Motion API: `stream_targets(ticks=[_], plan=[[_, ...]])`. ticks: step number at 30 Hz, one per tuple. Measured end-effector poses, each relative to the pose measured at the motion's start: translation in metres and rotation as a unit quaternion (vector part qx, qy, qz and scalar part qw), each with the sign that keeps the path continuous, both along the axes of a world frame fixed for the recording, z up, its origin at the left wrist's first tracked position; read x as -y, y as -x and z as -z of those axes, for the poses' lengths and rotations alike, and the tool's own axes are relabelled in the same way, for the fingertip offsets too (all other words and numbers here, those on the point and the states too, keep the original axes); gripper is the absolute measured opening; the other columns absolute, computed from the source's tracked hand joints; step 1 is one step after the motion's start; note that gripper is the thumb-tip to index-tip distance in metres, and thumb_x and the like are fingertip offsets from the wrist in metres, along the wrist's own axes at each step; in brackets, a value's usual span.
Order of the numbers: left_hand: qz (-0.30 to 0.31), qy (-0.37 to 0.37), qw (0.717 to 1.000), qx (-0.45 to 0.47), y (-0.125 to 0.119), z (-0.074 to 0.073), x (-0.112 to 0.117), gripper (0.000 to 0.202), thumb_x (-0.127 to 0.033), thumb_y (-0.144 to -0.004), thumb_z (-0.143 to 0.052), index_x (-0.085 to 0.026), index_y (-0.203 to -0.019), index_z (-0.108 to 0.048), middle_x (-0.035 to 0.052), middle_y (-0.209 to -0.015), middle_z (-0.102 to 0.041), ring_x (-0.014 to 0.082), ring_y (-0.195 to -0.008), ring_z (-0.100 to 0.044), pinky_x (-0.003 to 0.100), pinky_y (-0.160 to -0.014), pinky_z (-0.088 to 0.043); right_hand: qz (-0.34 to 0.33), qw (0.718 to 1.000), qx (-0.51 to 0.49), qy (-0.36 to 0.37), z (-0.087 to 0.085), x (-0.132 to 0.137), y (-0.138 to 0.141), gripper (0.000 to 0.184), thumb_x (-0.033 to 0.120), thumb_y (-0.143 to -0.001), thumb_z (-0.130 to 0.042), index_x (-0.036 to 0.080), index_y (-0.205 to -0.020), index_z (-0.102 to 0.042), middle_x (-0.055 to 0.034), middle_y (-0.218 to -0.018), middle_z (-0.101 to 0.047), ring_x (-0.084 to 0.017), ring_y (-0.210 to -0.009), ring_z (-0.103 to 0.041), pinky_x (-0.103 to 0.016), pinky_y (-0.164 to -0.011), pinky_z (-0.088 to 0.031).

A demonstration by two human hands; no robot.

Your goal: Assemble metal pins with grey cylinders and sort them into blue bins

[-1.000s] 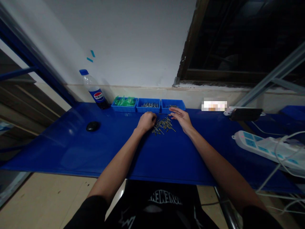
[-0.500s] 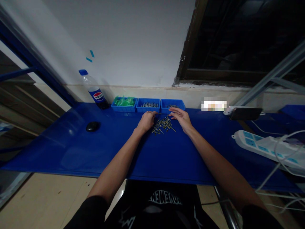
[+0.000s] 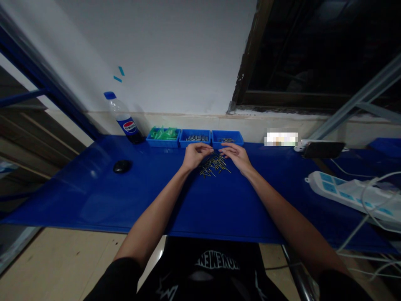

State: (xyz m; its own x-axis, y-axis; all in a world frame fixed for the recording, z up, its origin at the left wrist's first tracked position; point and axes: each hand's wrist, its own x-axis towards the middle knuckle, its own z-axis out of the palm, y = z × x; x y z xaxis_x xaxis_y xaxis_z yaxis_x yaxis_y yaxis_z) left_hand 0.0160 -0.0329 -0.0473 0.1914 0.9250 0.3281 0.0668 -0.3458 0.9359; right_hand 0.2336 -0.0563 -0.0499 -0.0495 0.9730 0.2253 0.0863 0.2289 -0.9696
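Note:
A loose pile of thin, brass-coloured metal pins (image 3: 216,164) lies on the blue tabletop. At its upper left is my left hand (image 3: 194,155), thumb and fingers drawn together in a pinch pointing right. Opposite it, my right hand (image 3: 237,156) is over the pile's upper right side, its bent fingertips close together and pointing left. The fingertips face each other across a small gap. Whatever they hold is too small to make out. Just behind stand a blue bin of metal parts (image 3: 194,144) and a blue bin with a few thin pins (image 3: 240,138).
A third blue bin (image 3: 164,144) holds green plastic pieces. Left of it stands a Pepsi bottle (image 3: 127,121), with a black mouse (image 3: 122,166) nearer me. To the right are a propped phone (image 3: 324,149) and a white power strip (image 3: 344,193) with cables.
My left hand has turned, with its fingertips now extended further right towards my right hand. My right hand has shifted slightly left. The pin seen between them is no longer distinguishable.

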Motion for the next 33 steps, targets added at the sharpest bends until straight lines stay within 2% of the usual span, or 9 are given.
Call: stream_targets(ticks=[6,15,19,22,24,27,30,33], plan=[[0.026,0.061,0.997,0.026,-0.002,-0.003,0.003,0.031,-0.036,-0.067,-0.091,-0.013,-0.083,-0.077,0.0097,-0.079,-0.079,0.0182,-0.069,-0.074,0.036,-0.073,-0.064,-0.047,0.999,-0.014,0.007,0.002,0.003,0.002,0.04,0.049,-0.075,-0.086,0.023,-0.105,-0.08,-0.0061,-0.087,-0.082,-0.023,-0.082,-0.077,-0.038,-0.079,-0.059],[0.05,0.056,0.996,0.045,-0.003,-0.004,0.005,0.034,-0.038,-0.067,-0.092,-0.013,-0.076,-0.07,0.01,-0.079,-0.079,0.0169,-0.068,-0.074,0.035,-0.073,-0.063,-0.095,0.992,-0.07,0.033,0.004,0.003,0.0,0.037,0.045,-0.071,-0.091,0.022,-0.099,-0.082,-0.0067,-0.09,-0.082,-0.021,-0.082,-0.077,-0.037,-0.082,-0.059],[0.043,0.033,0.999,-0.007,-0.004,-0.001,0.006,0.032,-0.039,-0.071,-0.089,-0.013,-0.078,-0.071,0.0105,-0.082,-0.08,0.018,-0.073,-0.075,0.032,-0.074,-0.061,-0.076,0.993,-0.081,0.042,0.005,0.002,0.001,0.036,0.045,-0.071,-0.091,0.021,-0.096,-0.082,-0.0064,-0.086,-0.082,-0.02,-0.078,-0.075,-0.036,-0.079,-0.058],[-0.005,-0.025,0.995,-0.096,-0.004,0.0,0.008,0.025,-0.039,-0.085,-0.079,-0.014,-0.087,-0.075,0.0087,-0.087,-0.08,0.0185,-0.078,-0.076,0.031,-0.078,-0.061,-0.03,0.996,-0.081,0.025,0.006,-0.002,0.0,0.032,0.047,-0.073,-0.088,0.021,-0.09,-0.083,-0.0064,-0.082,-0.081,-0.02,-0.074,-0.073,-0.036,-0.076,-0.058],[-0.04,-0.069,0.983,-0.163,-0.002,0.0,0.009,0.022,-0.036,-0.094,-0.069,-0.015,-0.097,-0.077,0.0082,-0.094,-0.081,0.0195,-0.084,-0.076,0.032,-0.082,-0.06,-0.006,0.996,-0.088,0.002,0.005,-0.004,-0.001,0.03,0.045,-0.076,-0.086,0.022,-0.095,-0.083,-0.0074,-0.091,-0.082,-0.022,-0.082,-0.075,-0.038,-0.081,-0.059],[-0.05,-0.131,0.952,-0.271,0.002,0.001,0.009,0.026,-0.032,-0.1,-0.058,-0.016,-0.108,-0.077,0.0099,-0.11,-0.081,0.0236,-0.101,-0.076,0.037,-0.095,-0.058,0.003,0.994,-0.108,-0.021,0.003,-0.005,-0.004,0.04,0.04,-0.078,-0.085,0.028,-0.115,-0.079,-0.0073,-0.123,-0.079,-0.027,-0.108,-0.074,-0.042,-0.093,-0.058],[0.01,-0.191,0.915,-0.356,0.003,0.002,0.009,0.034,-0.033,-0.105,-0.05,-0.016,-0.122,-0.075,0.0111,-0.127,-0.076,0.0246,-0.12,-0.07,0.041,-0.111,-0.05,-0.005,0.993,-0.117,-0.017,0.002,-0.004,-0.006,0.053,0.037,-0.078,-0.085,0.034,-0.129,-0.073,-0.0055,-0.141,-0.07,-0.029,-0.122,-0.07,-0.046,-0.102,-0.056],[0.079,-0.234,0.873,-0.42,-0.001,0.005,0.009,0.041,-0.032,-0.109,-0.04,-0.016,-0.135,-0.068,0.0104,-0.142,-0.068,0.0226,-0.137,-0.059,0.044,-0.122,-0.039,-0.014,0.994,-0.105,-0.01,0.001,-0.003,-0.005,0.054,0.038,-0.079,-0.084,0.033,-0.131,-0.071,-0.0072,-0.144,-0.068,-0.03,-0.122,-0.07,-0.048,-0.103,-0.056]])
